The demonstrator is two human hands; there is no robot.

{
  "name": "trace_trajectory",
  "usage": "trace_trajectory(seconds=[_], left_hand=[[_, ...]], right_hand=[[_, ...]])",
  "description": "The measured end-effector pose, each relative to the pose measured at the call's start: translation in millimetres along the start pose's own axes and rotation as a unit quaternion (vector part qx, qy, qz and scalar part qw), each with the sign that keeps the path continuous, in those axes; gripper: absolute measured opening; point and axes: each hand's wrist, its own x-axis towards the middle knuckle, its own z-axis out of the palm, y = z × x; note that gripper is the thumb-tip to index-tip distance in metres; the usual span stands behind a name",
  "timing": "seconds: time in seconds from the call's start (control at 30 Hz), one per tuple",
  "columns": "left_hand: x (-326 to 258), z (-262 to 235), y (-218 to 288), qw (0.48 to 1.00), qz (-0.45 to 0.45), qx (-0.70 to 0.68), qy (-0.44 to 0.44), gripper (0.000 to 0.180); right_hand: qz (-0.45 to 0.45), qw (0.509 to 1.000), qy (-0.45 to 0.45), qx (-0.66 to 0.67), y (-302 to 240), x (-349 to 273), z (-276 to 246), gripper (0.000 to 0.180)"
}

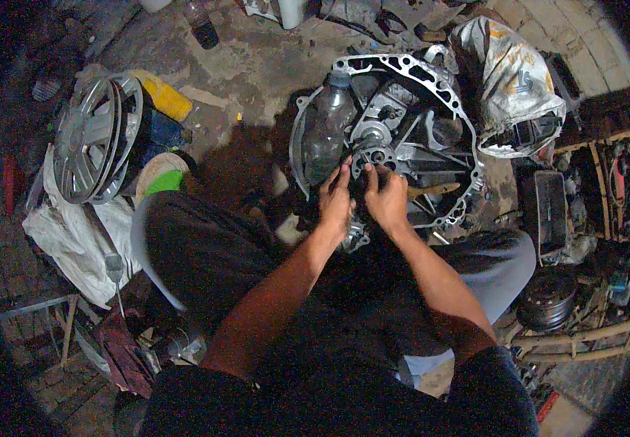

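Stained floor [249,80] holds a metal housing [468,131], wheel covers [87,142] toward the floor's left edge, a white sack [511,73] beside the housing's right edge. Curled, a left hand [335,202] and right hand [388,198] work at a round metal part [377,155] near the housing's middle; whether either grip is clamped, I cannot tell.

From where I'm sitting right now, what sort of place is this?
Probably a vehicle repair workshop: a large metal gearbox-like housing sits in front of you, silver spoked wheel covers stand left, and a round wheel rim lies right.
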Motion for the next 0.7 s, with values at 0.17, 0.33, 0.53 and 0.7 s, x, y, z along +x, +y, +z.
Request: trace_trajectory(seconds=[0.17,0.33,0.53,0.7], left_hand=[[-3,0,4,1.0,-0.012,0.009,0.003,0.034],[4,-1,-3,1.0,0.008,0.018,-0.007,0.035],[6,-1,-5,1.0,0.007,0.012,-0.005,0.035],[5,0,-1,1.0,-0.01,0.007,0.0,0.035]], right_hand=[[0.024,0.999,-0.012,0.045,-8,0,-6,0.032],[-0.051,0.999,-0.015,0.012,10,-3,4,0.036],[-0.008,0.999,-0.011,0.031,9,-3,6,0.039],[-0.003,1.0,0.015,0.009,7,-2,4,0.029]])
